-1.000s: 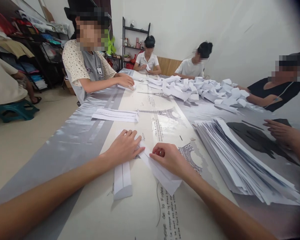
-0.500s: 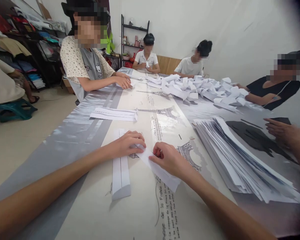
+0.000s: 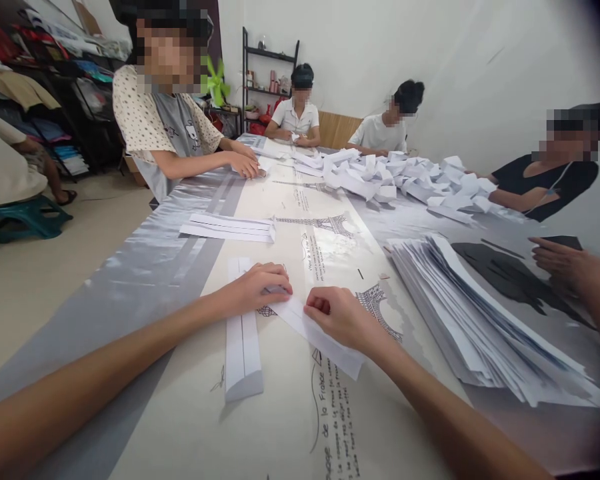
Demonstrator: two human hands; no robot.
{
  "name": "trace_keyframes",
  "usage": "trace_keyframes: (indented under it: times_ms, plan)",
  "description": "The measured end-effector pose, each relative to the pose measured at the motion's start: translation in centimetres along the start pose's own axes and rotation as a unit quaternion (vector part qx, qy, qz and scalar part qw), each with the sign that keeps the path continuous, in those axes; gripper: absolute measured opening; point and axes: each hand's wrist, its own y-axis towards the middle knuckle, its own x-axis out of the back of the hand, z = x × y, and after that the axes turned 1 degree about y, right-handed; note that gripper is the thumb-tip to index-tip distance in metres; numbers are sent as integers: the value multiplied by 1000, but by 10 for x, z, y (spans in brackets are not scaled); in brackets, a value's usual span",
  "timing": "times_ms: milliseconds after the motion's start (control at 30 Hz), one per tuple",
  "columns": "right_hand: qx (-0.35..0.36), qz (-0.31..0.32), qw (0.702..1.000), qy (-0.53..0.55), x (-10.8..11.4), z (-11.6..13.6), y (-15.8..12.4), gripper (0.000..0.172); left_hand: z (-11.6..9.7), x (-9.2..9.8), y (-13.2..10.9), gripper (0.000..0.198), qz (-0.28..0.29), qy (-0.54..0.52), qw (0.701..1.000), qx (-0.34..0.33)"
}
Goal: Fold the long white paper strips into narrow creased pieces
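Observation:
A narrow white paper strip (image 3: 325, 337) lies slantwise on the table between my hands. At its upper left end, the curled fingers of my left hand (image 3: 265, 290) are closed on the strip. My right hand (image 3: 337, 313) has its thumb and fingers pinched together at the strip's upper edge, and its palm covers part of the paper. Under my left hand and wrist runs another folded paper strip (image 3: 243, 353) with dark lines along it. A similar lined strip (image 3: 227, 228) rests farther up the table, apart from both hands.
A tall stack of paper sheets (image 3: 460, 320) stands to my right. Beyond it spreads a heap of folded papers (image 3: 395, 175). Several people sit around the printed tablecloth (image 3: 170, 427); a co-worker's hand (image 3: 570, 267) shows at the right edge.
My right hand has slid slightly right along the paper strip, whose lower end has shifted a little. My left hand stays nearly in place. The person at the left leans slightly farther left.

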Motion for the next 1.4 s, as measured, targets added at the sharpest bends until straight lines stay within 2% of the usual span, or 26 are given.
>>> trace_keyframes:
  times_ms: [267, 533, 633, 667, 733, 833, 933, 1033, 1133, 1233, 1333, 1400]
  plan:
    - [-29, -11, 999, -35, -2, 10, 1, 19, -1, -8, 5, 20, -29, -41, 998, 29]
    - [-21, -7, 997, -80, -3, 10, 0, 19, -7, -12, 6, 27, -10, 67, 997, 35]
    - [-13, -13, 993, -119, -3, 12, -2, 11, -14, -11, 7, 28, -9, 83, 996, 35]
    - [1, -18, 991, -133, -4, 13, -3, 9, -16, -10, 7, 28, -9, 84, 996, 34]
    - [65, -28, 983, -171, -5, 11, -4, 19, -20, -10, 7, 30, -11, 85, 996, 31]
    - [208, -37, 946, -246, -8, 7, -4, 34, -21, -11, 6, 33, -18, 87, 996, 24]
    - [276, -45, 912, -300, -13, 5, -3, 39, -18, -13, 4, 32, -31, 114, 993, 7]
    - [272, -51, 902, -333, -16, 7, -4, 38, -16, -16, 0, 26, -75, 226, 971, -6]
    - [263, -53, 895, -355, -18, 9, -4, 35, -22, -20, -5, 25, -97, 381, 920, 4]
    - [268, -55, 889, -368, -20, 9, -4, 32, -33, -28, -10, 33, -55, 451, 889, 55]
    - [270, -57, 887, -370, -22, 7, -5, 32, -39, -36, -12, 41, -16, 460, 879, 121]
    - [271, -54, 886, -372, -23, 6, -5, 34, -39, -39, -13, 45, -9, 462, 876, 140]
